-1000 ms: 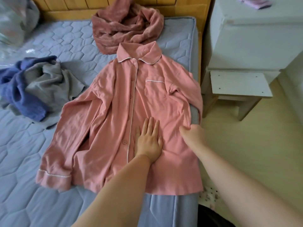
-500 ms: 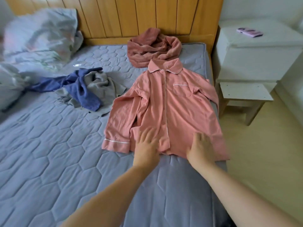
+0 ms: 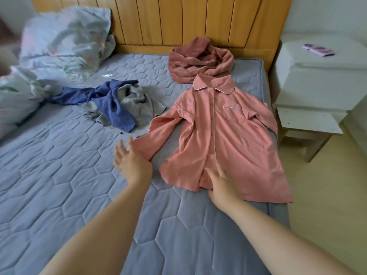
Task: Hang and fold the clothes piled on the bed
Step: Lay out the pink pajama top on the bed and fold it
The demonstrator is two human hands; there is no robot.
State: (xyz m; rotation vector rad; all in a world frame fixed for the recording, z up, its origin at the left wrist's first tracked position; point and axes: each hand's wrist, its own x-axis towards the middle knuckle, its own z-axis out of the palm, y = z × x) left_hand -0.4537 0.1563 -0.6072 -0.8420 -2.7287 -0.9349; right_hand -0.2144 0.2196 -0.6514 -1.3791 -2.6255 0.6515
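Quilted grey mattress (image 3: 59, 175) runs up to a wooden headboard (image 3: 178, 18), and my pink pyjama shirt (image 3: 228, 139) lies face up along its right edge, collar toward the headboard. My left hand (image 3: 132, 165) has its grip spread, fingers straight, over the cuff end of the splayed sleeve (image 3: 158, 132). My right hand (image 3: 220, 183) lies flat, grip spread, on the hem near the button line. To fold well, I judge I should pin the body with the right hand, bring that sleeve across the chest, then smooth outward so no crease is trapped. A blue and grey heap (image 3: 117, 106) and a pink towel (image 3: 200, 60) wait beyond.
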